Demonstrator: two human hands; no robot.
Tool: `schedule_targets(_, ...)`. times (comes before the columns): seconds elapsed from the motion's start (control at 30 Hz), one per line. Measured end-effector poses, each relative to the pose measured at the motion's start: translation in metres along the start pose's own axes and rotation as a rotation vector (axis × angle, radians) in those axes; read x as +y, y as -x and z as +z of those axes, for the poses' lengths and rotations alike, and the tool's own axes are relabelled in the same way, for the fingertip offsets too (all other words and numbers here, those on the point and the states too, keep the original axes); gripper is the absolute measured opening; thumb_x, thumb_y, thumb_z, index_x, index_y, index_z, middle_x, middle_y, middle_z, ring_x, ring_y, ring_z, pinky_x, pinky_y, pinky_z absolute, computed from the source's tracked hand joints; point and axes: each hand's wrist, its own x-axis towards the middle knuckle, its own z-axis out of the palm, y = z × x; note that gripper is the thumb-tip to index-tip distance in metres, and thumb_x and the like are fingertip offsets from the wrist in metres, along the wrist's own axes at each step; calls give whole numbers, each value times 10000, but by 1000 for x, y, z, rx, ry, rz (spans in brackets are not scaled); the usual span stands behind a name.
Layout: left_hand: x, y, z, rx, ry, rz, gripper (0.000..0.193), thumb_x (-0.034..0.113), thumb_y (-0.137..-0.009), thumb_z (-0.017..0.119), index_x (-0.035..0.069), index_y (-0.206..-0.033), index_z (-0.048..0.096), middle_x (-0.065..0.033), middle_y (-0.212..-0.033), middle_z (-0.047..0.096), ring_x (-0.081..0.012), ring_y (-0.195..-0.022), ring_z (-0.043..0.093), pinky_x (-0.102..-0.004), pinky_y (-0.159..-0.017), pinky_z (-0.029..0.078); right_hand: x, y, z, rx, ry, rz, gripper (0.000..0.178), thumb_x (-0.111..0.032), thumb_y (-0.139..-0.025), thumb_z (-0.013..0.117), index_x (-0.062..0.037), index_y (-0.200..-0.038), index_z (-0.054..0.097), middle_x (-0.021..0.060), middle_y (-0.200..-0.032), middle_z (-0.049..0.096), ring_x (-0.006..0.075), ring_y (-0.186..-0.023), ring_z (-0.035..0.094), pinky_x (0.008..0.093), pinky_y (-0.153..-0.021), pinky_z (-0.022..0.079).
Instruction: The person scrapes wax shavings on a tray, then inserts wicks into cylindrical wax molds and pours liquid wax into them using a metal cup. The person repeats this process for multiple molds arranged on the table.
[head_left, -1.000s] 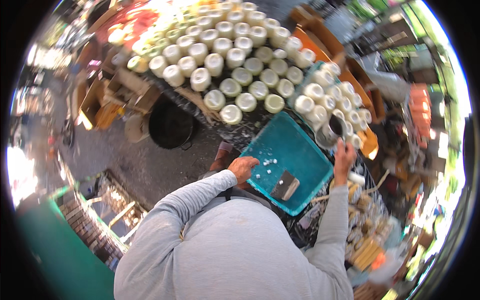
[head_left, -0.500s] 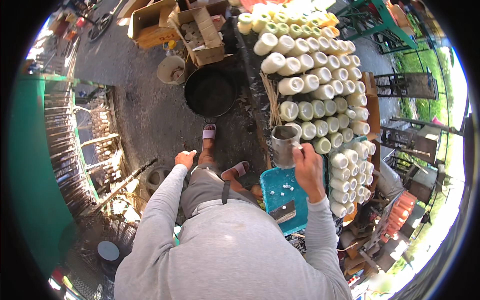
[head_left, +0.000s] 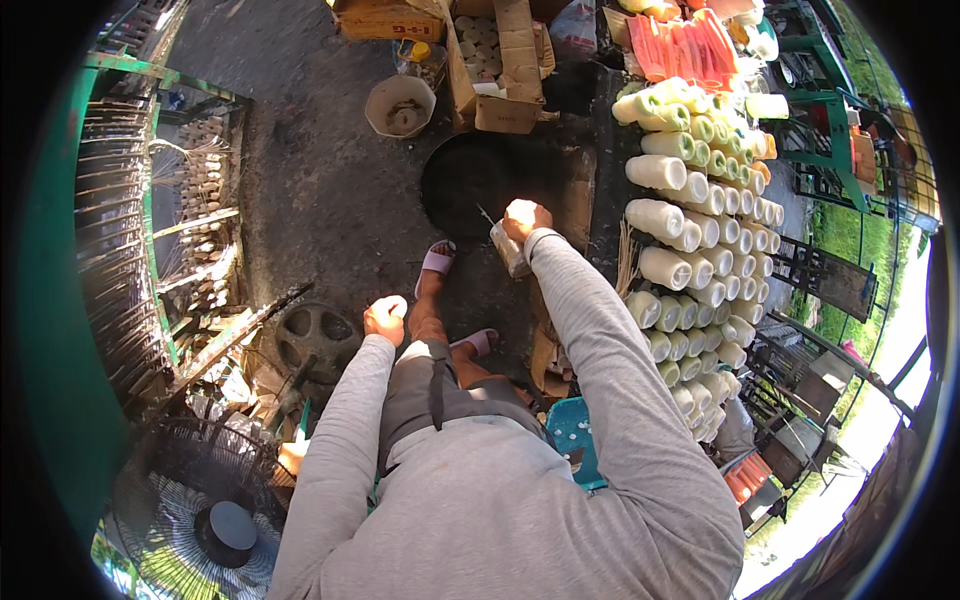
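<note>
My right hand grips a metal cup, held tilted over the ground near a black round pan. My left hand hangs out to the left as a closed fist; a small white bit shows in its fingers, and I cannot tell what it is. Rows of pale cylindrical moulds lie on a rack just right of my right arm. A teal tray sits low by my right elbow, mostly hidden by my grey sleeve.
My feet in pink slippers stand on dark ground. A round tub and cardboard boxes lie beyond the pan. A green rack of sticks is at left, a fan cage at lower left, a wheel near my left hand.
My view has swung left, away from the moulds and teal tray. My right hand carried the metal cup from the tray out toward the black pan. My left hand left the tray and swung left.
</note>
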Motion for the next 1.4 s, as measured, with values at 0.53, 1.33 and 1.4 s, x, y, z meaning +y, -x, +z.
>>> schedule_targets(0.53, 37, -6, -31, -153, -204, -34, 327, 314, -980, 682, 15, -849, 677, -170, -819, 703, -332, -733, 664, -452, -693, 520, 4, -40, 64, 201, -61, 86, 278, -177, -1003, 510, -2, -1086, 708, 217, -1050, 779, 387, -1011, 764, 461, -852, 627)
schedule_targets(1.33, 85, -81, -57, -474, 15, -125, 173, 38, -829, 535, 94, -689, 619, 3, -547, 498, -116, -454, 460, -270, -425, 323, 26, 256, 66, 665, -1556, 119, 334, -291, -1066, 549, 3, -922, 618, 141, -854, 692, 272, -804, 688, 381, -767, 533)
schedule_targets(1.4, 118, -77, -50, -585, -180, -90, 156, 167, -861, 653, 69, -740, 669, -21, -577, 547, -141, -501, 531, -298, -467, 401, 44, 333, 72, 819, -1629, 258, 381, -353, -1057, 569, -1, -918, 620, 153, -806, 681, 234, -747, 663, 392, -692, 516)
